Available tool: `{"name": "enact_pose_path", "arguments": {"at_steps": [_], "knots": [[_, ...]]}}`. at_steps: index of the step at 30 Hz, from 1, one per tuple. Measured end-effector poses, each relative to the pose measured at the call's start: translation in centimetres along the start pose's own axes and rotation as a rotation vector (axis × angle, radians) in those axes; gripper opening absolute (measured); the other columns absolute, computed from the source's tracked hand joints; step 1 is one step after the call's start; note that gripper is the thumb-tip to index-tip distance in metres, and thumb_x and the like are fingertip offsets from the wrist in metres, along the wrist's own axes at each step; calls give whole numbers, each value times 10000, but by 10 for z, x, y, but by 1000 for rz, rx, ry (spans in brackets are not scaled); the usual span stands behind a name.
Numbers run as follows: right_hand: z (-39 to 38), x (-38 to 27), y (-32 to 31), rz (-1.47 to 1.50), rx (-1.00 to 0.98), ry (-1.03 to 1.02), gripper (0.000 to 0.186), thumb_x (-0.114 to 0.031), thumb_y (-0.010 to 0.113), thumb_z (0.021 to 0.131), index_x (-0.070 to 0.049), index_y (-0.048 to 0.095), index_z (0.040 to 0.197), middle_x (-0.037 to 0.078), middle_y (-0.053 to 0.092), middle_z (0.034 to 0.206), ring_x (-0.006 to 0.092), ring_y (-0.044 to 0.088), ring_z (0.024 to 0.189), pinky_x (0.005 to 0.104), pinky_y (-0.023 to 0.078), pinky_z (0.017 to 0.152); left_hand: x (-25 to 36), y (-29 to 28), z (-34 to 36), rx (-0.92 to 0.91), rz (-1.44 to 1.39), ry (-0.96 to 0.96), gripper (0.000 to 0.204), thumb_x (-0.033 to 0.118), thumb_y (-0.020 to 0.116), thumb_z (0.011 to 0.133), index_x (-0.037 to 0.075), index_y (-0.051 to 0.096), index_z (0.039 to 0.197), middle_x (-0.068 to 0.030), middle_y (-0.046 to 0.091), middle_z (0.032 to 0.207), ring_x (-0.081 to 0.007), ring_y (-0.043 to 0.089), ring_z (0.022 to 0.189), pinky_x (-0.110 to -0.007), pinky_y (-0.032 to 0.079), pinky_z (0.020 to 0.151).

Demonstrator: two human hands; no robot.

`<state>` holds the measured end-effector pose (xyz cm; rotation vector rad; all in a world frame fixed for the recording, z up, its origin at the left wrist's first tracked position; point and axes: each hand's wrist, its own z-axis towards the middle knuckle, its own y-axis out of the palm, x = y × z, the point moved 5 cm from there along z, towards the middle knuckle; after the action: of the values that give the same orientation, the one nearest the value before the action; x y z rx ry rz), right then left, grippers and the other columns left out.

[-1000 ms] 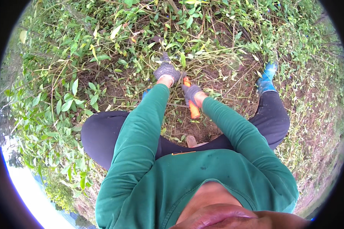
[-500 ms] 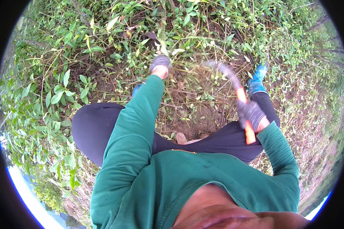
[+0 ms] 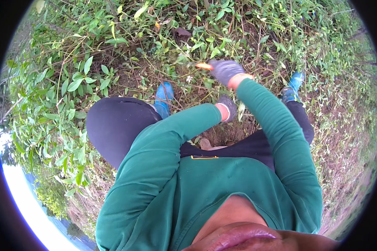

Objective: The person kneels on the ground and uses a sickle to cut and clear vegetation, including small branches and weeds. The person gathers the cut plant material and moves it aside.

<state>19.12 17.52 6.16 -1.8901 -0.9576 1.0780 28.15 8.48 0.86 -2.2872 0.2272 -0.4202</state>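
Note:
My right hand, in a dark striped glove, is closed on the orange handle of a tool above the low plants and soil; the tool's blade is blurred and hard to make out. My left hand, also gloved, is lower, between my legs, close over the dirt and cut stems. Its fingers are mostly hidden beyond the wrist, and I cannot make out whether it holds anything.
My bent left leg and a blue boot are at the left; the other blue boot is at the right. Leafy undergrowth surrounds me, with dense stems ahead and dry litter at the right.
My right hand has swung from low at the right up and leftward with the tool. My left hand has dropped down and to the right, toward my lap, uncovering the left boot.

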Motion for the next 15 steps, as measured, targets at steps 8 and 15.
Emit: {"name": "enact_pose_path", "arguments": {"at_steps": [8,15], "knots": [[-210,249,-38,-115,-86,884,513,-469,542,856,-180,486,1277,226,608,1091,368,611,972,448,465,845,-7,-70,-15,232,-1,-12,241,167,621,784,111,691,1008,-90,683,999,-282,658,913,-453,470,729],[-150,151,-47,-16,251,539,356,-394,541,887,-81,543,1057,207,643,924,397,609,879,478,466,766,-23,-122,-50,234,56,-86,226,137,649,780,119,706,998,-75,689,977,-282,655,930,-463,507,744]]}}
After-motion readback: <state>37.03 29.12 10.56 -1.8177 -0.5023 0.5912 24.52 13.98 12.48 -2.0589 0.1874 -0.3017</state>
